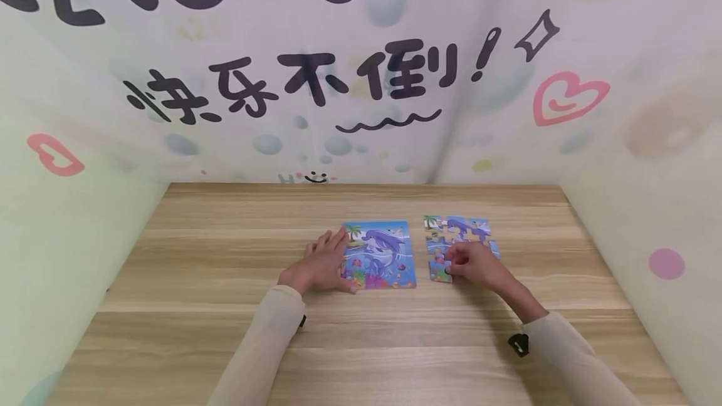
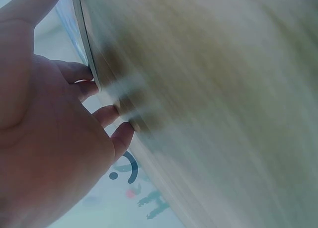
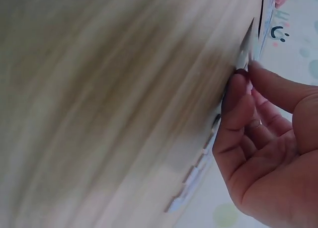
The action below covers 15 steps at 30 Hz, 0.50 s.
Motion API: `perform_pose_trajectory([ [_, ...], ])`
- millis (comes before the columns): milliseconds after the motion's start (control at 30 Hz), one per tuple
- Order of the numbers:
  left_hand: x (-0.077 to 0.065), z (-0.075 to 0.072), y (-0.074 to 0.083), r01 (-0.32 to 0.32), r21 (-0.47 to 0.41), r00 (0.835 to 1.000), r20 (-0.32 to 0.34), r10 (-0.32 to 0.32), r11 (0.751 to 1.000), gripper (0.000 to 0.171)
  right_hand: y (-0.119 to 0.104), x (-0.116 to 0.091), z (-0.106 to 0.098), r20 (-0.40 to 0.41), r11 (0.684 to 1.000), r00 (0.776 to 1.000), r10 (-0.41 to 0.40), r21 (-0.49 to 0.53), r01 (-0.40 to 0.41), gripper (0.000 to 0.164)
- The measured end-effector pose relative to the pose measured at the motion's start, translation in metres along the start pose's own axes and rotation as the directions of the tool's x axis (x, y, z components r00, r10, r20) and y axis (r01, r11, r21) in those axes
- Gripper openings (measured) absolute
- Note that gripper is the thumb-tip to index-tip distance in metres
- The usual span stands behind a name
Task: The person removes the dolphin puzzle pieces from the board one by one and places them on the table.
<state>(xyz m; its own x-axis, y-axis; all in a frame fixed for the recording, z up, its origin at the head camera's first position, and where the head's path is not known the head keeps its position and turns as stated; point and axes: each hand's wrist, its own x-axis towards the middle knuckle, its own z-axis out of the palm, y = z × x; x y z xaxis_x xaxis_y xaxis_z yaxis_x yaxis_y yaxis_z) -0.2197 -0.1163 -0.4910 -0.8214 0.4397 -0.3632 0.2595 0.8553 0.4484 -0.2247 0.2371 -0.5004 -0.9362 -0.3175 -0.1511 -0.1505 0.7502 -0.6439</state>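
A square jigsaw board [image 1: 380,249] with a dolphin and sea picture lies on the table. My left hand [image 1: 320,265] rests along its left side with fingers spread, touching the edge. To the right of the board, my right hand [image 1: 478,263] pinches a corner puzzle piece [image 1: 439,272] with a coral pattern between thumb and fingers. In the right wrist view that puzzle piece [image 3: 245,45] is tilted, with one edge lifted. Several other puzzle pieces [image 1: 455,224] of a matching dolphin picture lie just beyond, partly covered by this hand.
The wood-grain table [image 1: 361,337] runs back to a printed wall [image 1: 316,143] with black lettering. Light side walls stand at left and right. A small black device [image 1: 519,344] sits at the right sleeve.
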Motion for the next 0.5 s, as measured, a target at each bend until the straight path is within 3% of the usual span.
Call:
perform_pose_trajectory([
  [233, 0.0007, 0.0003, -0.0003, 0.001, 0.003, 1.000, -0.002, -0.001, 1.000, 0.116, -0.0074, -0.0018, 0.0020, -0.038, 0.974, 0.996, -0.075, -0.215, 0.065, 0.011],
  [500, 0.0008, 0.0001, -0.0006, 0.004, 0.002, 1.000, -0.005, -0.004, 1.000, 0.115, -0.0040, -0.0007, 0.0063, -0.062, 0.961, 0.994, -0.086, -0.270, 0.066, 0.010],
])
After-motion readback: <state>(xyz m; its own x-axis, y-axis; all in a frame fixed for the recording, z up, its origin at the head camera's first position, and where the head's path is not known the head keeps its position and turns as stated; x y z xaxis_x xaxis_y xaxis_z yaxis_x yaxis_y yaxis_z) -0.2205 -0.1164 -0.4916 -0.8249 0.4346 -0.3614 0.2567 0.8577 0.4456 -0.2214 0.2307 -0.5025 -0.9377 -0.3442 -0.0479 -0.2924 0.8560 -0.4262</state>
